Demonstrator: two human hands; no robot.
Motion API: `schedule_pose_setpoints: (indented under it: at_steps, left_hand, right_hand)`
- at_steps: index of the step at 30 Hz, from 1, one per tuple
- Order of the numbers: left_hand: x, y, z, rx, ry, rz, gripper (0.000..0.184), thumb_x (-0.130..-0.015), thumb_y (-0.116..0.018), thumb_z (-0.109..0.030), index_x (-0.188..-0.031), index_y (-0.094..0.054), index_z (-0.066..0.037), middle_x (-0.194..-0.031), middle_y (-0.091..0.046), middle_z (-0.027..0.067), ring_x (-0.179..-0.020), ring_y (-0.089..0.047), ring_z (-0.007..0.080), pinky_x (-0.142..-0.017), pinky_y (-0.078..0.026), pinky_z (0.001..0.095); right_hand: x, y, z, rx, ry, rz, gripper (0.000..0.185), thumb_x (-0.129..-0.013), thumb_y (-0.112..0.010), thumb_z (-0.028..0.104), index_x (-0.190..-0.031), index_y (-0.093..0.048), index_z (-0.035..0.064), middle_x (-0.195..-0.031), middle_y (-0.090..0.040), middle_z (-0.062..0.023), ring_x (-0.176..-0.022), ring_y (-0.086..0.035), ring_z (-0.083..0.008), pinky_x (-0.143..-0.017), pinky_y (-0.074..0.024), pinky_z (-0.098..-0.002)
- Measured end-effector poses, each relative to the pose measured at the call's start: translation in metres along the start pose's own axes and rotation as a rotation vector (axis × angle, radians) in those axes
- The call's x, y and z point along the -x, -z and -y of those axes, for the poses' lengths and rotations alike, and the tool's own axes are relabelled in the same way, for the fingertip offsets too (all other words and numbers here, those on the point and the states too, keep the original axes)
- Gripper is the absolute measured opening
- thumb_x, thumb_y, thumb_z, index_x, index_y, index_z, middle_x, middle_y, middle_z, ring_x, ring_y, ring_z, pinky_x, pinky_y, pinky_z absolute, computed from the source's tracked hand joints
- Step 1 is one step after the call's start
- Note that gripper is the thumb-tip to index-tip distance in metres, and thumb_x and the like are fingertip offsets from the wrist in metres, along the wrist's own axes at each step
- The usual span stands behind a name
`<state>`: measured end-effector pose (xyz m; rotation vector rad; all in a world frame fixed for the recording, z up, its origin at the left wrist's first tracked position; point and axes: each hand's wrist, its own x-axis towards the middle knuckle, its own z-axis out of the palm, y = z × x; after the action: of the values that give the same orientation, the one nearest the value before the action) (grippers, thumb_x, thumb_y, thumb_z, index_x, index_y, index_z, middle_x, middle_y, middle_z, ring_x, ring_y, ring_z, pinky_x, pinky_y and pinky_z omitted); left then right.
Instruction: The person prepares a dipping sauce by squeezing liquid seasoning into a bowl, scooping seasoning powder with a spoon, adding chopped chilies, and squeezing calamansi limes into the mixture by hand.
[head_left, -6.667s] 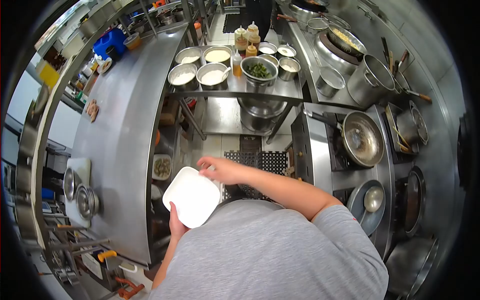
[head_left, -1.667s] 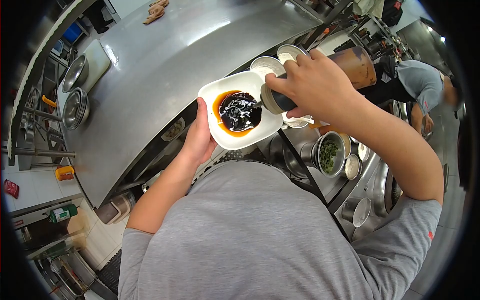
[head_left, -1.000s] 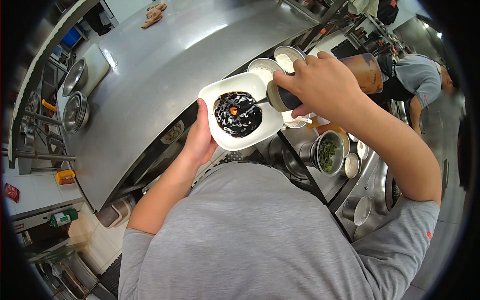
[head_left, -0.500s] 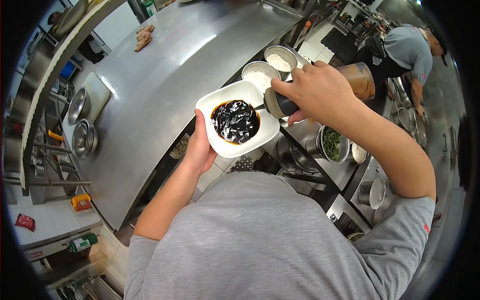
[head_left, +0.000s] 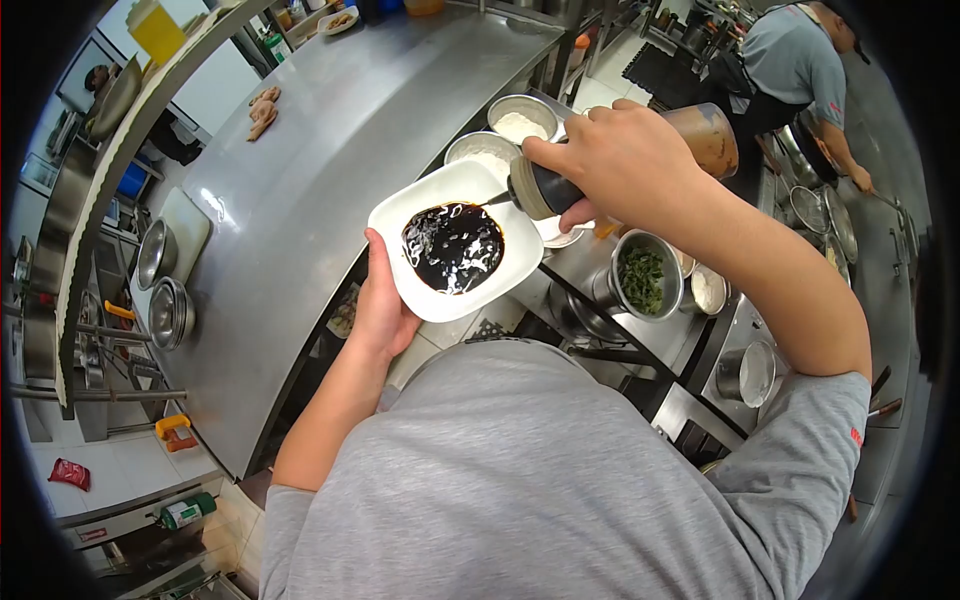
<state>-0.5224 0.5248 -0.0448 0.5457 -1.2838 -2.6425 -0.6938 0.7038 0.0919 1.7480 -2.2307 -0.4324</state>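
My left hand [head_left: 383, 305] holds a white square dish [head_left: 521, 250] by its left edge, thumb on the rim and fingers underneath. A pool of glossy dark sauce [head_left: 453, 248] with a thin amber edge covers the dish's middle. My right hand [head_left: 625, 160] is wrapped round a squeeze bottle [head_left: 707, 140], tilted with its dark nozzle pointing left over the dish's upper right rim. The bottle's body shows brown smears beyond my hand. Part of the bottle is hidden by my fingers.
A steel counter [head_left: 330, 150] lies at the left, with a raw piece of meat [head_left: 263, 112] and stacked metal bowls [head_left: 171, 313]. Bowls of white powder [head_left: 522, 120] and a bowl of green leaves [head_left: 645, 277] stand beyond the dish. A co-worker [head_left: 797, 60] bends over the stove at upper right.
Earlier the dish was empty and my right hand held no bottle; now dark sauce fills its middle. Since half a second ago, the dish and bottle have shifted slightly left. The co-worker's arm has moved.
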Motion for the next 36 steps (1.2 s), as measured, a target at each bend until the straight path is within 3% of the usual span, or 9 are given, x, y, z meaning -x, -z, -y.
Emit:
schedule_pose_setpoints:
  at_steps: [11,13,15,19,22,24,30,33,36]
  left_hand:
    - [-0.041,-0.084,0.025,-0.027,0.007,0.04,0.072,-0.094,-0.016,-0.061,-0.139,-0.034,-0.006,-0.133,-0.047,0.0132,-0.119,-0.052,0.0257,-0.097,-0.048,0.0403]
    - [-0.048,-0.103,0.027,0.007,0.045,0.061,0.073,-0.094,-0.017,-0.061,-0.139,-0.034,-0.006,-0.134,-0.047,0.0134,-0.119,-0.052,0.0262,-0.097,-0.048,0.0406]
    - [-0.056,-0.118,0.03,0.013,0.054,0.068,0.072,-0.094,-0.017,-0.061,-0.139,-0.034,-0.006,-0.134,-0.047,0.0133,-0.119,-0.052,0.0265,-0.097,-0.048,0.0409]
    - [-0.07,-0.135,0.038,0.048,0.055,0.107,0.074,-0.094,-0.017,-0.062,-0.139,-0.033,-0.005,-0.134,-0.047,0.0139,-0.121,-0.05,0.0257,-0.098,-0.046,0.0399]
    - [-0.077,-0.135,0.04,0.032,0.035,0.07,0.074,-0.094,-0.018,-0.062,-0.138,-0.034,-0.005,-0.134,-0.047,0.0131,-0.121,-0.05,0.0254,-0.1,-0.045,0.0391]
    - [-0.079,-0.132,0.04,0.006,0.015,0.019,0.073,-0.094,-0.019,-0.061,-0.138,-0.034,-0.005,-0.134,-0.047,0.0128,-0.121,-0.05,0.0252,-0.1,-0.044,0.0387]
    - [-0.072,-0.105,0.037,0.016,-0.023,-0.16,0.071,-0.095,-0.018,-0.059,-0.137,-0.036,-0.005,-0.133,-0.048,0.0126,-0.12,-0.051,0.0243,-0.1,-0.044,0.038]
    - [-0.059,-0.088,0.037,0.043,-0.036,-0.316,0.073,-0.094,-0.02,-0.062,-0.137,-0.037,-0.006,-0.133,-0.048,0.0125,-0.119,-0.052,0.0255,-0.099,-0.045,0.0398]
    - [-0.038,-0.071,0.032,0.162,-0.059,-0.305,0.074,-0.093,-0.017,-0.063,-0.139,-0.035,-0.008,-0.135,-0.046,0.0129,-0.122,-0.049,0.0267,-0.101,-0.043,0.0406]
  right_hand:
    - [0.071,-0.066,-0.08,-0.603,-0.209,-0.083,0.067,-0.067,-0.075,0.052,-0.117,-0.052,0.013,-0.084,-0.065,-0.0151,-0.082,-0.064,-0.0332,-0.07,-0.0502,-0.0398]
    - [0.083,-0.077,-0.096,-0.99,-0.197,-0.165,0.068,-0.069,-0.075,0.05,-0.119,-0.05,0.0116,-0.087,-0.065,-0.0172,-0.083,-0.064,-0.0342,-0.075,-0.0498,-0.0387]
    - [0.1,-0.088,-0.111,-0.986,-0.267,-0.153,0.068,-0.07,-0.076,0.046,-0.121,-0.049,0.0109,-0.092,-0.065,-0.0171,-0.088,-0.064,-0.0325,-0.08,-0.0489,-0.0366]
    - [0.14,-0.13,-0.151,-1.273,-0.417,-0.501,0.07,-0.075,-0.077,0.033,-0.128,-0.043,0.0033,-0.115,-0.06,-0.0106,-0.107,-0.056,-0.0179,-0.094,-0.0419,-0.0311]
    - [0.167,-0.17,-0.173,-1.382,-0.509,-0.674,0.064,-0.08,-0.073,0.026,-0.13,-0.04,0.0031,-0.12,-0.056,-0.0085,-0.112,-0.052,-0.0166,-0.097,-0.0397,-0.0302]
    - [0.179,-0.198,-0.18,-1.335,-0.741,-0.79,0.06,-0.084,-0.071,0.019,-0.13,-0.037,0.0037,-0.121,-0.053,-0.0073,-0.113,-0.051,-0.0159,-0.098,-0.039,-0.0301]
    - [0.183,-0.28,-0.166,-1.166,-0.997,-0.604,0.06,-0.077,-0.077,0.014,-0.123,-0.041,0.0008,-0.116,-0.055,-0.0095,-0.107,-0.053,-0.0168,-0.093,-0.042,-0.0306]
    - [0.178,-0.316,-0.157,-1.222,-0.964,-0.574,0.057,-0.076,-0.076,0.012,-0.122,-0.044,0.0004,-0.112,-0.057,-0.0095,-0.103,-0.055,-0.0178,-0.09,-0.0432,-0.0307]
    - [0.174,-0.337,-0.15,-1.442,-0.981,-0.492,0.054,-0.076,-0.075,0.01,-0.121,-0.048,0.0007,-0.114,-0.057,-0.0091,-0.105,-0.054,-0.019,-0.092,-0.0412,-0.0315]
